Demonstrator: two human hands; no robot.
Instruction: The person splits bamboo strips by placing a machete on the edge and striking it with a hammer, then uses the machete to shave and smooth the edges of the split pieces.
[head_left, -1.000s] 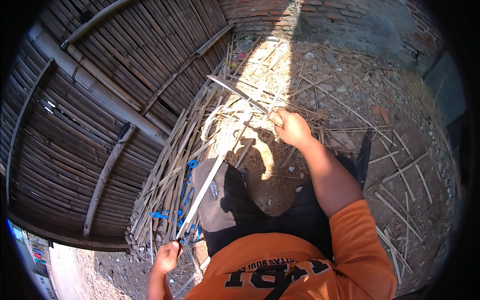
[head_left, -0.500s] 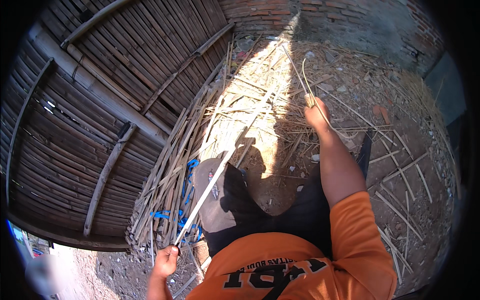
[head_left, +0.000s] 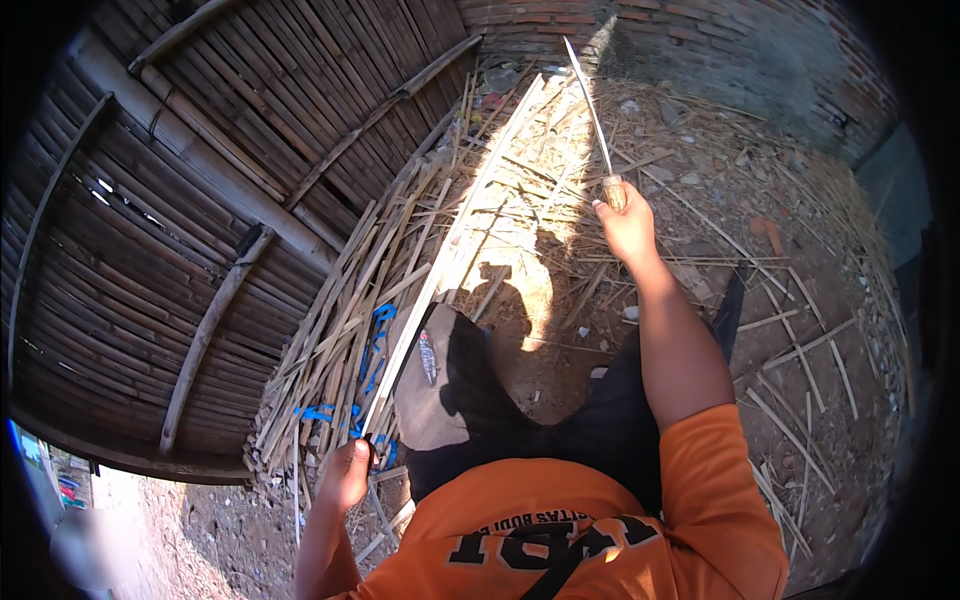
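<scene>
A long, pale bamboo strip (head_left: pixel 447 268) slants up and away past my left knee. My left hand (head_left: pixel 345 474) is closed around its near end, by my left hip. Out in front, my right hand (head_left: pixel 630 225) grips the wooden handle of a long knife (head_left: pixel 597 115). Its narrow blade points away from me, toward the brick wall, and stands apart from the strip. The far part of the strip lies in bright sunlight over the heap.
Many loose bamboo strips (head_left: pixel 330 330) lie piled on the left, with blue strapping (head_left: pixel 322 412) among them. A slatted bamboo wall (head_left: pixel 130 280) rises beside the pile. A brick wall (head_left: pixel 680 45) stands at the back. Shavings and scattered strips (head_left: pixel 790 440) litter the dirt floor.
A thin curled sliver beside the knife has gone from my right hand. My left hand and the bamboo strip have moved forward and slightly right. The blade now shows more fully.
</scene>
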